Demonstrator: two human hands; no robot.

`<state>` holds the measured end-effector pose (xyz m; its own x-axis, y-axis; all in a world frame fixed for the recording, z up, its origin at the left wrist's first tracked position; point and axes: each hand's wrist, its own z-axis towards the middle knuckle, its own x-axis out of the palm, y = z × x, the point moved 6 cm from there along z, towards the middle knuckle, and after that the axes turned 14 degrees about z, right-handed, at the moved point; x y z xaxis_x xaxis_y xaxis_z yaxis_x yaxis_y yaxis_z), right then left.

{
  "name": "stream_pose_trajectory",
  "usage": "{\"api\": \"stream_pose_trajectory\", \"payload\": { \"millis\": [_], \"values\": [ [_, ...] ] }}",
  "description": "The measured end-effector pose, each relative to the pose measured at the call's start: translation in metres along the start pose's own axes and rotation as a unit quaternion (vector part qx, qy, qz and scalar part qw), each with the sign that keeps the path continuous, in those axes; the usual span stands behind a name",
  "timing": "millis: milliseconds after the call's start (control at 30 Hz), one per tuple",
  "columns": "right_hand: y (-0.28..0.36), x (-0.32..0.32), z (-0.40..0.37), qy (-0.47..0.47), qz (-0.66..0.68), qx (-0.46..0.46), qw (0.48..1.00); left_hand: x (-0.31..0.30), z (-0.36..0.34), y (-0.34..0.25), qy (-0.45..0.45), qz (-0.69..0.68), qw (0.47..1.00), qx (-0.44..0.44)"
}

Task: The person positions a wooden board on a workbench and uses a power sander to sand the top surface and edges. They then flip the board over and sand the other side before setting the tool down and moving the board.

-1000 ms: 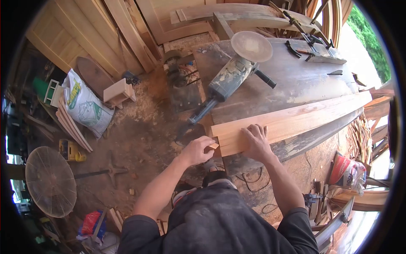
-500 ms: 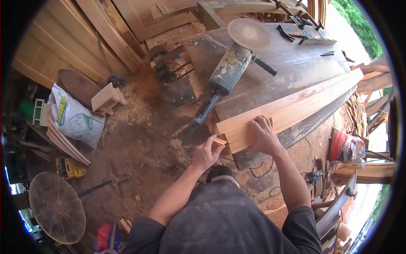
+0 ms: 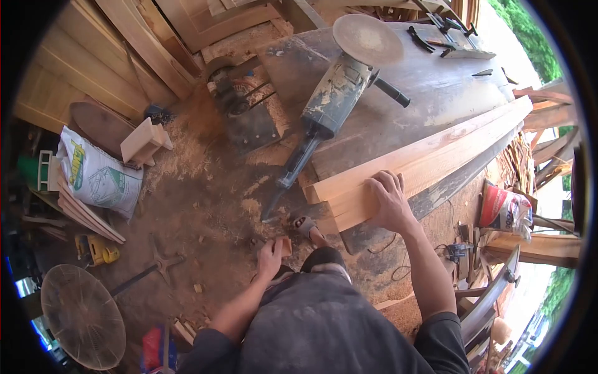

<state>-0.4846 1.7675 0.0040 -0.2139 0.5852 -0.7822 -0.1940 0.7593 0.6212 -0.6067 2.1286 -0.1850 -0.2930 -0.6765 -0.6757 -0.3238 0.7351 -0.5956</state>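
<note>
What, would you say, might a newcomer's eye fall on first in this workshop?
Probably the power grinder with its pale round disc, lying on the table's left end. Next, the long pale timber under the right hand, along the table's near edge. The caged fan stands out at lower left.

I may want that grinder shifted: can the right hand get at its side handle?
Probably yes: the right hand rests on the lumber, and the side handle sticks out beyond it, uncovered, though it may take a stretch.
</note>
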Motion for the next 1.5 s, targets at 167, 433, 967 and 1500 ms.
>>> {"api": "stream_pose_trajectory", "payload": {
  "millis": [167,433,967,1500],
  "values": [
    [0.0,0.005,0.001,-0.008,-0.008,0.0,1.0,0.021,0.004,0.014,0.024,-0.073,0.988,-0.132],
    [0.005,0.004,0.0,-0.013,-0.018,-0.028,0.999,-0.004,0.02,-0.077,0.221,-0.188,0.956,0.034],
    [0.001,0.001,0.0,-0.012,0.002,-0.06,0.998,0.091,0.074,-0.11,0.304,-0.548,0.762,-0.163],
    [0.043,0.038,-0.024,-0.039,-0.002,0.048,0.998,-0.149,0.085,-0.032,-0.161,-0.242,0.956,-0.047]
  ]
}}
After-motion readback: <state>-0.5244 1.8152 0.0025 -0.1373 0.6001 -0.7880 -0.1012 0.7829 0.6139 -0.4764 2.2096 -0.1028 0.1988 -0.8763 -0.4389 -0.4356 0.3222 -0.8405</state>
